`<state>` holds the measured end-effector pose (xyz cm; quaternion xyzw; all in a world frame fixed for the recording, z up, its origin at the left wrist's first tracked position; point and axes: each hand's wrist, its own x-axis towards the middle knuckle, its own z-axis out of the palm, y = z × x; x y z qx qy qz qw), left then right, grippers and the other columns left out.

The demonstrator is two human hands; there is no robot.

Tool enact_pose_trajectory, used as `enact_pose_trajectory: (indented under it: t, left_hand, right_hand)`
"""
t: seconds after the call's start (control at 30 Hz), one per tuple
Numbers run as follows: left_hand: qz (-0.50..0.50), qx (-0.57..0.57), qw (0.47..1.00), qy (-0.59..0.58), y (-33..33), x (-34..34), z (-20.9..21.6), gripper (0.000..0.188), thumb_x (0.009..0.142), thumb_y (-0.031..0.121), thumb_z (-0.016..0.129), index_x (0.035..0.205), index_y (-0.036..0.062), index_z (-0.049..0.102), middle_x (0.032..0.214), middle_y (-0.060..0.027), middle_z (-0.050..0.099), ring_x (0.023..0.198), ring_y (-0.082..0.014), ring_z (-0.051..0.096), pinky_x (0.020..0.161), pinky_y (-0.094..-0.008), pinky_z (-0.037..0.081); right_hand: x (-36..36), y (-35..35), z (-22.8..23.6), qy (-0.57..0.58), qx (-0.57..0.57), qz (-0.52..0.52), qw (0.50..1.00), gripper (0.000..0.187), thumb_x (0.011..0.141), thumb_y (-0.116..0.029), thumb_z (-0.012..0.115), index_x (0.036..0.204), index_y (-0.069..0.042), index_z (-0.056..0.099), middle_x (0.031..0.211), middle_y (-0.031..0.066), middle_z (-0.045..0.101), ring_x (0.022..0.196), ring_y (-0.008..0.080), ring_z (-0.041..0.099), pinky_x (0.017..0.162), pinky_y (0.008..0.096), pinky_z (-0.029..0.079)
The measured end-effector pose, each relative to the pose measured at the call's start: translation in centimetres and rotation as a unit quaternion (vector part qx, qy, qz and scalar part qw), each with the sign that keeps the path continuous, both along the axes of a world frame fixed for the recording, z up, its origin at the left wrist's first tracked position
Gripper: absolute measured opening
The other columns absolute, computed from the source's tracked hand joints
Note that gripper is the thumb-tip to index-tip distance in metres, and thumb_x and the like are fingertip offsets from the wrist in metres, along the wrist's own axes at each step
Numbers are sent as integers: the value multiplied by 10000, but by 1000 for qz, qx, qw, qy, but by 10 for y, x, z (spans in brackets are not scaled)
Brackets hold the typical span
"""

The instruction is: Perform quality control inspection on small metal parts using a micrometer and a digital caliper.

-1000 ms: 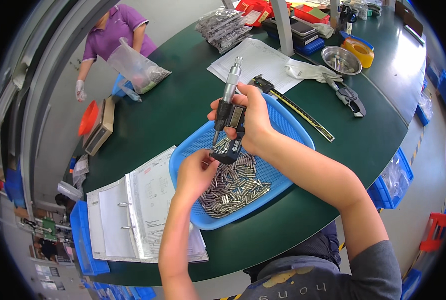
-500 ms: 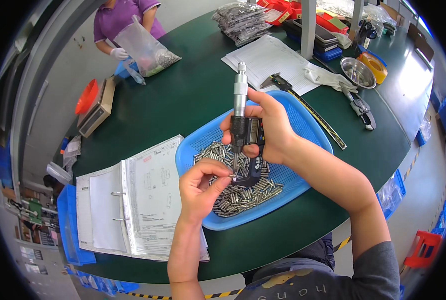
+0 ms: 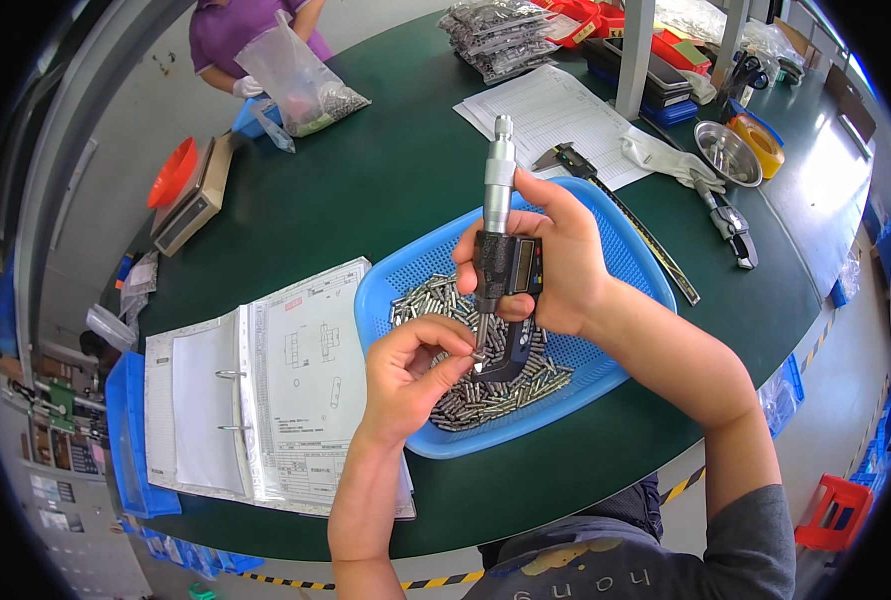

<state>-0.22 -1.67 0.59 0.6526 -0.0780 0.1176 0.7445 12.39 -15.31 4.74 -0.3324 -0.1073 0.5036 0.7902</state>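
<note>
Head view, the only one: dark green bench (image 3: 396, 150), edges bowed by the lens, taking up most of the scene. Grey floor (image 3: 816, 430) past it at right, with a red stool (image 3: 834, 515); yellow-and-black tape (image 3: 436, 580) along the near side. Far left, co-worker in a purple shirt (image 3: 231, 40) behind a clear bag (image 3: 286, 75) of small parts; nearer, a scale (image 3: 194, 205) with an orange-red pan. Toward the far right of the bench: paper sheets (image 3: 551, 105), caliper (image 3: 631, 215), white glove (image 3: 656, 155), metal bowl (image 3: 750, 162). Right hand (image 3: 571, 265) wrapped round a micrometer (image 3: 499, 195), over the blue basket (image 3: 611, 225); left hand (image 3: 406, 380) pinching a small metal pin (image 3: 479, 357) between thumb and fingers at the measuring end. Contact with both measuring faces: cannot tell. Many similar pins (image 3: 501, 400) heaped in the basket beneath the hands. Writing: ring binder (image 3: 206, 410) lies spread left of the basket, its right page a printed part drawing with a red stamp and a table low down; ruled print on the far sheets; pale letters across the wearer's grey shirt (image 3: 606, 560). Micrometer display too small to read.
</note>
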Motion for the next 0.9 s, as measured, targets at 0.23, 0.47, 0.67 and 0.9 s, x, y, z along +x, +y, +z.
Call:
enact_pose_trajectory:
  t: [0.23, 0.47, 0.67, 0.9]
  left_hand:
    - [-27, -8, 1000, 5, -1, 1, 1, 102, 716, -91, 569, 782, -20, 541, 822, -103, 554, 773, -149, 532, 687, -247, 443]
    - [-39, -36, 998, 44, 1, 0, 0, 132, 727, -41, 557, 851, -20, 517, 871, -89, 538, 793, -141, 528, 725, -256, 434]
    - [-50, -57, 986, 146, 5, 0, 2, 121, 797, 77, 516, 877, -13, 508, 859, -63, 543, 778, -110, 520, 720, -236, 421]
    - [-60, -91, 984, 140, 9, -1, -3, 113, 800, 99, 528, 844, -4, 524, 828, -50, 539, 767, -112, 511, 714, -238, 409]
  right_hand:
    - [-4, 3, 2, -75, -41, -21, 996, 636, 772, -615, 381, 730, -7, 561, 633, 128, 582, 416, 121, 469, 325, 197, 293]
    - [-4, 4, -1, -116, -37, -31, 992, 642, 799, -603, 347, 712, -5, 563, 614, 127, 576, 368, 121, 432, 310, 198, 294]
    - [-1, 2, -5, -105, -22, -16, 994, 645, 804, -599, 337, 733, -5, 579, 639, 120, 581, 411, 118, 449, 338, 192, 309]
    - [-3, 5, -6, -144, -9, -15, 989, 670, 816, -612, 289, 756, -4, 565, 655, 118, 581, 430, 118, 459, 337, 193, 306]
